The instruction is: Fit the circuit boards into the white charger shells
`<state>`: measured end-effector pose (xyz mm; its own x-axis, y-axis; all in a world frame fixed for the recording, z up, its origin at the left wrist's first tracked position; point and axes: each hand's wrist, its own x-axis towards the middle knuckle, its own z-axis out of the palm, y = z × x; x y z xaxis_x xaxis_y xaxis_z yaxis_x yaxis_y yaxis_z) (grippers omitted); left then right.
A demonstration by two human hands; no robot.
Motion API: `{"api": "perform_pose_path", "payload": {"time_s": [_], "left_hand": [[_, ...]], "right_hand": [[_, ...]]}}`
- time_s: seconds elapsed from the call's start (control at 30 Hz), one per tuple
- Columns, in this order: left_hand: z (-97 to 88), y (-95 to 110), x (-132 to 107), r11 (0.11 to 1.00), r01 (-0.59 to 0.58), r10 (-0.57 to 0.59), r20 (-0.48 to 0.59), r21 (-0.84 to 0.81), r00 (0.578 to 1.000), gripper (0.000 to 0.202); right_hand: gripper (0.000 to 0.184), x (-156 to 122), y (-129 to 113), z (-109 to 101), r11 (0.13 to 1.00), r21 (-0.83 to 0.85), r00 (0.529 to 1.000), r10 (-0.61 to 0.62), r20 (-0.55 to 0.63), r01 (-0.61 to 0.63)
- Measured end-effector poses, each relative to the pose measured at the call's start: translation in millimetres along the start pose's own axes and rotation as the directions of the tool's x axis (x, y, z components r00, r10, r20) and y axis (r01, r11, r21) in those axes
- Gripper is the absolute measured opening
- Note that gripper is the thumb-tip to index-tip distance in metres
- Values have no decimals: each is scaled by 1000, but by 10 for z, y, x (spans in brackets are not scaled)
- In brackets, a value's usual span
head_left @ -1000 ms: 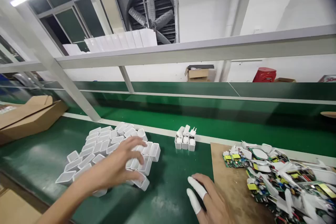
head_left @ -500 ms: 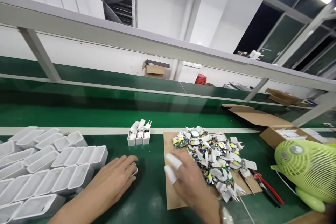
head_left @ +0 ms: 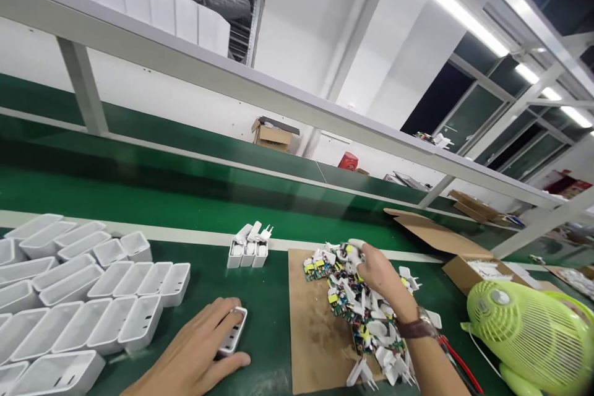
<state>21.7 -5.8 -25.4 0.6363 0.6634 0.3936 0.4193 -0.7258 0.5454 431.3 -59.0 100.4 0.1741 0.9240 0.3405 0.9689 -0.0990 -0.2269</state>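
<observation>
My left hand [head_left: 204,346] rests on the green bench with its fingers curled round a white plastic charger housing [head_left: 233,333]. Slots show in the housing's far wall. My right hand [head_left: 374,266] reaches to the far side of a heap of circuit boards with white plug parts [head_left: 366,303], on a cardboard sheet [head_left: 310,346]. White covers sit on its fingertips, which are bent down into the heap; what they grip is hidden. Beyond my left hand stand three filled housings [head_left: 247,253] with plug parts sticking out of their tops.
Rows of white housings [head_left: 78,328] cover the bench at left. On the right are a green fan [head_left: 524,334], red-handled pliers [head_left: 459,362] and an open carton [head_left: 482,269]. A shelf rail [head_left: 278,90] crosses above the bench.
My right hand has moved away from me, from the near left side of the heap to its far side. The housing under my left hand shows more now. The view has tilted.
</observation>
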Motion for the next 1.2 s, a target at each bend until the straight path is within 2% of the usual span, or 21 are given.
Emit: {"api": "perform_pose_path", "payload": {"time_s": [0.07,0.13,0.2,0.27,0.33,0.4,0.57,0.6,0.67,0.73,0.77,0.8,0.87,0.9,0.97,1.07,1.2], "left_hand": [[-15,29,1,999,11,-12,0,-39,1000,28],[-38,60,26,998,17,-17,3,-65,1000,25],[-64,81,52,997,20,-18,26,-79,1000,23],[-96,89,60,997,22,-18,52,-77,998,23],[-134,85,52,998,25,-21,56,-65,998,25],[-170,78,41,998,32,-30,38,-54,999,26],[-198,74,53,997,57,-56,19,-53,998,32],[-196,76,61,997,60,-59,22,-53,998,33],[-192,84,77,997,63,-61,33,-50,998,35],[-192,89,90,996,70,-68,42,-49,997,37],[-191,88,95,996,75,-73,42,-52,996,38],[-186,85,96,995,79,-77,40,-58,996,39],[-163,69,91,992,97,-95,40,-74,995,44],[-143,58,83,991,111,-108,39,-80,993,48],[-93,33,57,985,153,-151,30,-82,988,63],[-30,5,19,968,235,-235,17,-88,972,88],[-22,6,33,941,306,-304,36,-146,952,98]], "right_hand": [[45,-16,-19,-70,997,79,998,30,-50,-26],[46,-115,-185,-5,987,163,999,20,-45,-13],[45,-271,-486,202,959,281,998,-48,48,33],[45,-430,-836,466,886,459,966,-169,195,63],[43,-540,-1114,681,846,530,940,-229,255,62],[44,-588,-1246,798,837,543,933,-247,262,69],[78,-588,-1184,876,877,459,918,-292,268,145],[77,-589,-1175,886,886,436,921,-291,258,157],[61,-596,-1187,902,882,435,920,-308,241,181],[41,-605,-1220,913,857,464,893,-372,254,225],[37,-608,-1238,921,849,471,882,-393,260,240],[38,-607,-1257,933,853,463,885,-389,255,241],[49,-594,-1298,973,896,394,927,-305,218,203],[54,-584,-1321,1001,922,347,947,-252,199,173],[57,-565,-1367,1066,952,267,958,-207,200,150],[50,-576,-1395,1183,948,238,946,-259,195,211],[53,-664,-1303,1383,923,258,954,-300,12,287]]}}
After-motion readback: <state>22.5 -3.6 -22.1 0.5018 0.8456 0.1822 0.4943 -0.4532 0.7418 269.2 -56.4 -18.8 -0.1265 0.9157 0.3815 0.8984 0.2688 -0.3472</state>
